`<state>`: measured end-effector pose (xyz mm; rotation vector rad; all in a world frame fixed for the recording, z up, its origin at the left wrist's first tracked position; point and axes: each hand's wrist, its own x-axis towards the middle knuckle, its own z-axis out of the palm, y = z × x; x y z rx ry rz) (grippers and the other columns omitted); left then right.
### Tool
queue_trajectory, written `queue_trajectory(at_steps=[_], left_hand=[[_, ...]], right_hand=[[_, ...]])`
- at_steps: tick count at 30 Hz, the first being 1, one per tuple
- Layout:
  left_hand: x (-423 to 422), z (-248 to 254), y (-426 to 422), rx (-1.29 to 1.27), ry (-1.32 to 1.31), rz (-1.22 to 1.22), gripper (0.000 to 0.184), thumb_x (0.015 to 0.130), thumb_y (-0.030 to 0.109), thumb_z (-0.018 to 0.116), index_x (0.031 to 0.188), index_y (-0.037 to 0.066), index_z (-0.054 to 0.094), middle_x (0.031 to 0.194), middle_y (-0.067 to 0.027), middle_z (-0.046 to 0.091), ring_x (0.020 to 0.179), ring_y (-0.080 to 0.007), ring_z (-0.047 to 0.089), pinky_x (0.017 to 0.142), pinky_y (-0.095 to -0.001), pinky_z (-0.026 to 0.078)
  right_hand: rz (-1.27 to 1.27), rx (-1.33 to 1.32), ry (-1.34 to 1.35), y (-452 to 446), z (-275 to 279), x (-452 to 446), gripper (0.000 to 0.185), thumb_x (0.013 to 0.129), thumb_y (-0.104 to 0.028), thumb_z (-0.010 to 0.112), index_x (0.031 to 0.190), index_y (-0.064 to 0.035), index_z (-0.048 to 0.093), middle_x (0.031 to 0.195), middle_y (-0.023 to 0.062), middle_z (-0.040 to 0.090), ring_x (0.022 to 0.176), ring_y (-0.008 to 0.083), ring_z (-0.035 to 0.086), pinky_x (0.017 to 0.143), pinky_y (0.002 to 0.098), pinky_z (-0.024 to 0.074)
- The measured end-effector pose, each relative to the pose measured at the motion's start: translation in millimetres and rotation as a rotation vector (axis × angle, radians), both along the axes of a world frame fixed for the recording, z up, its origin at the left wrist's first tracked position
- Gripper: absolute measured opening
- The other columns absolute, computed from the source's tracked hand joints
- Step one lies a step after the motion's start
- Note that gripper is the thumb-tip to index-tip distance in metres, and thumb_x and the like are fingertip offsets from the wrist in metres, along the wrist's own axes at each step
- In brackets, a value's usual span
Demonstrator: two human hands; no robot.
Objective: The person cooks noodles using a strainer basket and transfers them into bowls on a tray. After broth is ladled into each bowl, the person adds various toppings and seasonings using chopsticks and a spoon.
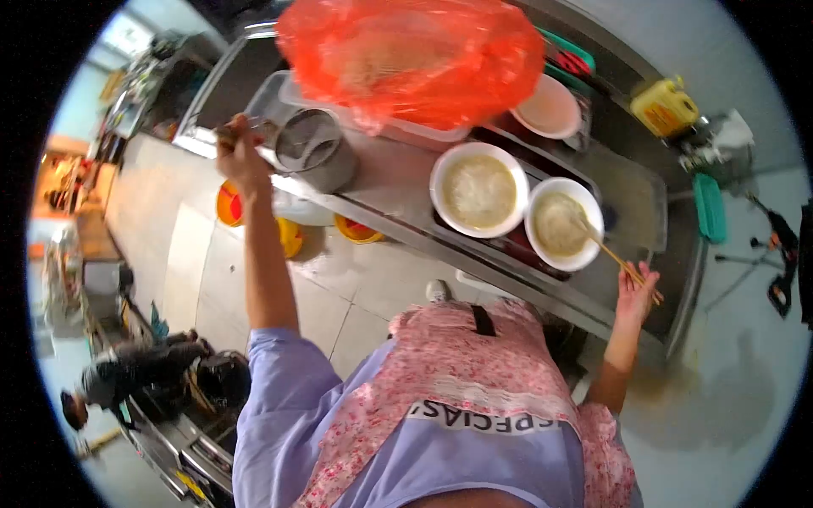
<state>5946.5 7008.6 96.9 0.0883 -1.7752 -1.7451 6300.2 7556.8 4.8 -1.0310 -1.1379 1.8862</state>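
Observation:
My right hand is closed around a pair of chopsticks. Their tips dip into the smaller white bowl, which holds pale, cloudy food in liquid. Beside it stands another white bowl with whitish contents in broth. My left hand is raised at the counter's left edge, fingers wrapped around the handle of a utensil. Blur hides what kind it is; something shiny shows between that hand and the metal pot. Inside the pot a metal implement is visible.
An orange-red plastic bag covers a clear tub at the back of the steel counter. A third bowl and a yellow jug stand right. Colourful buckets sit below; another person is at far left.

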Motion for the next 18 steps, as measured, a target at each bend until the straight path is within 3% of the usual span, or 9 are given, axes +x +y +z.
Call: queue_trajectory(at_steps=[2, 7, 10, 12, 16, 18], left_hand=[[0, -6, 0, -0.014, 0.092, -0.081, 0.015, 0.082, 0.016, 0.065, 0.092, 0.006, 0.061, 0.076, -0.0013, 0.059, 0.067, -0.0087, 0.054, 0.060, -0.0237, 0.046], [-1, -7, -9, 0.002, 0.081, -0.140, 0.045, 0.079, 0.015, 0.069, 0.112, 0.000, 0.042, 0.086, -0.0078, 0.058, 0.077, -0.0131, 0.057, 0.067, -0.0236, 0.049], [11, -5, -8, -0.075, 0.017, -0.059, 0.057, 0.079, 0.014, 0.069, 0.119, -0.003, 0.033, 0.094, -0.0110, 0.055, 0.085, -0.0160, 0.056, 0.068, -0.0235, 0.048], [23, -6, -1, -0.131, 0.015, 0.001, 0.069, 0.077, 0.024, 0.071, 0.124, -0.004, 0.028, 0.104, -0.0133, 0.050, 0.093, -0.0195, 0.054, 0.075, -0.0257, 0.049], [45, -14, -5, -0.233, -0.048, 0.149, 0.073, 0.077, 0.030, 0.070, 0.126, -0.003, 0.028, 0.112, -0.0159, 0.045, 0.103, -0.0218, 0.049, 0.084, -0.0295, 0.048], [68, -14, -2, -0.227, -0.081, 0.216, 0.072, 0.078, 0.032, 0.069, 0.126, -0.003, 0.029, 0.114, -0.0164, 0.044, 0.106, -0.0225, 0.048, 0.085, -0.0304, 0.047]], right_hand=[[-0.001, 0.050, 0.003, -10, 32, -3, 0.046, 0.090, -0.043, 0.047, 0.109, -0.0006, 0.047, 0.105, 0.0160, 0.055, 0.098, 0.0273, 0.057, 0.075, 0.0357, 0.0531], [0.130, 0.359, 0.009, -19, 63, -7, 0.043, 0.093, -0.040, 0.042, 0.105, 0.0001, 0.051, 0.094, 0.0179, 0.059, 0.084, 0.0267, 0.062, 0.065, 0.0338, 0.0557], [0.240, 0.309, -0.098, -18, 29, -12, 0.042, 0.093, -0.039, 0.041, 0.105, 0.0001, 0.051, 0.094, 0.0171, 0.060, 0.080, 0.0261, 0.062, 0.063, 0.0339, 0.0564], [0.115, 0.111, -0.090, -12, 3, -16, 0.042, 0.093, -0.040, 0.041, 0.104, -0.0009, 0.052, 0.095, 0.0169, 0.060, 0.081, 0.0266, 0.062, 0.065, 0.0343, 0.0563], [0.091, -0.249, 0.012, 12, -37, -4, 0.043, 0.092, -0.043, 0.042, 0.100, -0.0014, 0.052, 0.093, 0.0176, 0.061, 0.082, 0.0281, 0.062, 0.070, 0.0359, 0.0558], [0.049, -0.263, 0.005, 25, -45, -1, 0.046, 0.090, -0.046, 0.044, 0.098, -0.0018, 0.052, 0.091, 0.0185, 0.061, 0.082, 0.0284, 0.062, 0.072, 0.0361, 0.0552]])
